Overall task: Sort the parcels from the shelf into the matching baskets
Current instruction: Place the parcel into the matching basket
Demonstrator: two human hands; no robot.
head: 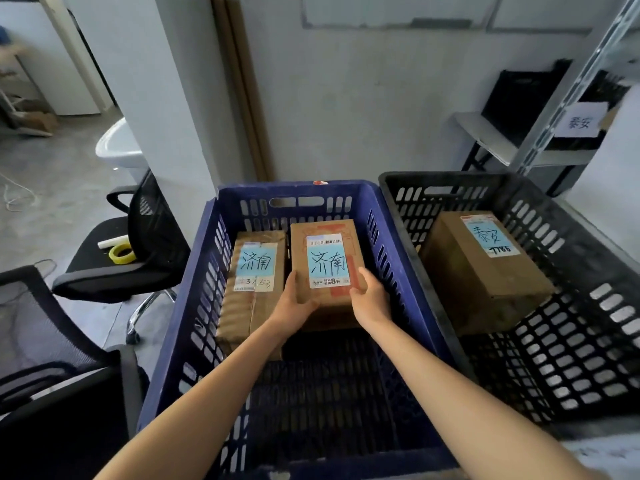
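Both my hands reach into the blue basket [194,306] and hold a brown cardboard parcel [325,237] with a blue label reading 济南. My left hand [294,299] grips its near left corner, thumb on top. My right hand [369,294] grips its near right corner. A second brown parcel [254,306] with the same 济南 label lies beside it on the left in the blue basket. In the black basket [588,341] to the right lies a third parcel [481,271] labelled 泰安.
A metal shelf [554,109] stands at the back right with a paper sign [580,123] reading 泰安 and a black bin behind it. On the left a black office chair [138,258] carries a roll of yellow tape [122,253]. Another dark mesh chair [52,358] is at the near left.
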